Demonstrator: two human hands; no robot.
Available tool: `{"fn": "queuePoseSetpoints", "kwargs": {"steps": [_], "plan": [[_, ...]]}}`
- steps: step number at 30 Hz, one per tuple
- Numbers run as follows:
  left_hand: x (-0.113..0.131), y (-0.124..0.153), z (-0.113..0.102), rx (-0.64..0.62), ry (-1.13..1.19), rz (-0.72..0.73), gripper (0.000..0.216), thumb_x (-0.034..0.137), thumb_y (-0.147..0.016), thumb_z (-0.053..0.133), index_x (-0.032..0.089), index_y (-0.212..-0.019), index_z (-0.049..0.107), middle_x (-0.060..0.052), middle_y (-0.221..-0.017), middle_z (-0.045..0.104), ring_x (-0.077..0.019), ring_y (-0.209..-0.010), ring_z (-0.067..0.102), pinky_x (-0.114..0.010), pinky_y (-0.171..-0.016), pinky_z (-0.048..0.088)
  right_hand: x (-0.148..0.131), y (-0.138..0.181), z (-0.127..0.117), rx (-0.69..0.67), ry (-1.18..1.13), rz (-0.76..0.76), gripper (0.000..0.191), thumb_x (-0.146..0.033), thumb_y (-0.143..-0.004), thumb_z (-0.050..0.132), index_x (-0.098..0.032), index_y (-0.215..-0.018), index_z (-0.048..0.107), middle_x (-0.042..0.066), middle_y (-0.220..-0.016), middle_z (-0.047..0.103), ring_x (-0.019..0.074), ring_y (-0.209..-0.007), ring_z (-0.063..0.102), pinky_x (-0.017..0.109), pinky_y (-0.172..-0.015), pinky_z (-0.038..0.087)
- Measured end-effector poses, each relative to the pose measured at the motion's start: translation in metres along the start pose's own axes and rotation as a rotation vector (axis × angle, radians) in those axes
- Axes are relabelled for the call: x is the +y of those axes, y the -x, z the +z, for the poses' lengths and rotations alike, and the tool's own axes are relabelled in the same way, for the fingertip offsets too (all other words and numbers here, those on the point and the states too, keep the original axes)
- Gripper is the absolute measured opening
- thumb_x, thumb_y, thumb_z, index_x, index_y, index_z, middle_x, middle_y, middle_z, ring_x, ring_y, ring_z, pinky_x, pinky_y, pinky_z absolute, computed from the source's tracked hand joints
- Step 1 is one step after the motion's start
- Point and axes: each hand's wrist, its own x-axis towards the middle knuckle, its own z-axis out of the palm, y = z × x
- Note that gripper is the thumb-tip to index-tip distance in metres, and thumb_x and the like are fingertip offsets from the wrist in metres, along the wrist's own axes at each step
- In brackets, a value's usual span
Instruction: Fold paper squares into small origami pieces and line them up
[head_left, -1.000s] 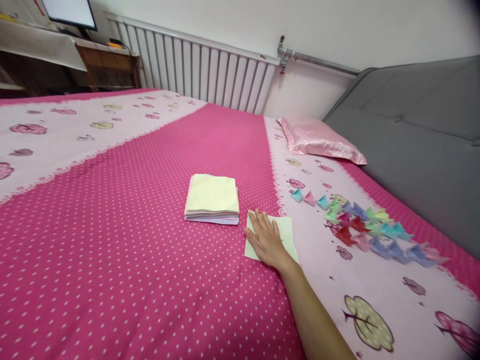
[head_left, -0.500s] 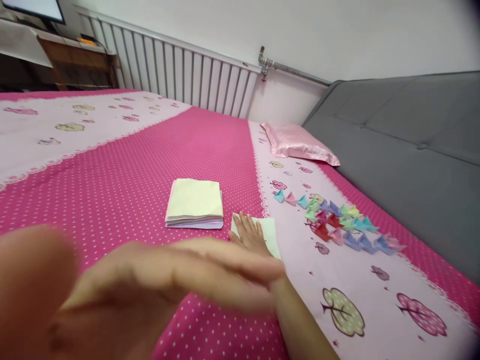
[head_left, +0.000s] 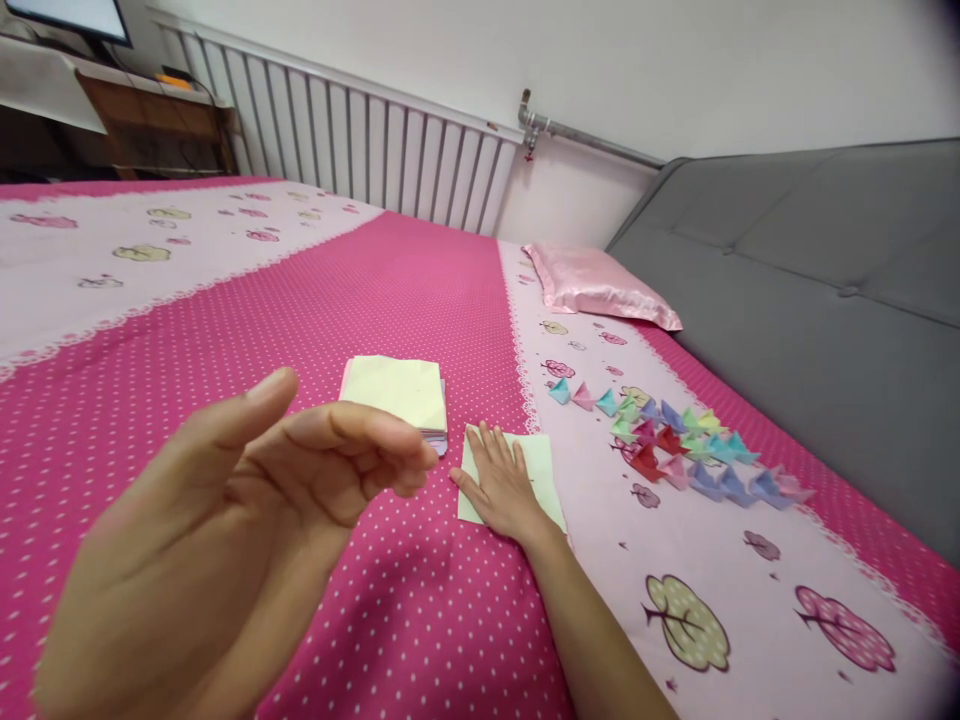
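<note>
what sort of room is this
Most likely a bedroom: a pink satin pillow lies on a broad patterned bedspread, with a grey padded headboard alongside.

Pale green square sheet of paper [head_left: 541, 465]; stack of paper squares [head_left: 395, 387], light yellow on top, with pink and lilac at its edges; folded paper boats [head_left: 669, 440] in turquoise, pink, green, periwinkle, red, magenta and yellow; bedspread [head_left: 442, 290] deep pink with white polka dots, its paler bands [head_left: 592, 560] carrying lacy borders [head_left: 526, 390] and printed trees [head_left: 686, 622] in pink, mauve and olive-yellow; satiny pillow [head_left: 600, 280] plain light pink; tufted headboard [head_left: 810, 230] plain grey; radiator [head_left: 337, 88] white; pipe [head_left: 600, 144] grey, its valve handle [head_left: 529, 156] red; wall [head_left: 615, 70] white; desk [head_left: 150, 108] brown.
</note>
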Motion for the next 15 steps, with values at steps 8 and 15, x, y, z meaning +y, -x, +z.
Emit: {"fn": "queuePoseSetpoints", "kwargs": {"steps": [8, 15], "plan": [[-0.028, -0.017, 0.010, -0.044, -0.337, 0.080, 0.037, 0.037, -0.083, 0.041, 0.015, -0.075, 0.069, -0.008, -0.081, 0.069, -0.0209, -0.077, 0.062, -0.035, -0.074, 0.049, 0.000, 0.001, -0.001, 0.006, -0.007, -0.009, 0.068, -0.060, -0.086, 0.012, -0.020, -0.141, 0.008, 0.005, -0.149, 0.006, 0.0222, -0.136, 0.000, 0.046, -0.108, 0.001], [-0.114, -0.035, 0.006, -0.315, -1.134, 0.360, 0.038, 0.027, -0.086, 0.037, 0.014, -0.119, 0.050, -0.011, -0.120, 0.055, -0.0218, -0.110, 0.051, -0.038, -0.094, 0.040, 0.009, -0.004, 0.002, 0.101, -0.197, -0.034, 0.059, -0.048, -0.090, 0.014, -0.019, -0.141, 0.008, 0.006, -0.148, 0.015, 0.0215, -0.136, 0.010, 0.047, -0.108, 0.006]]}}
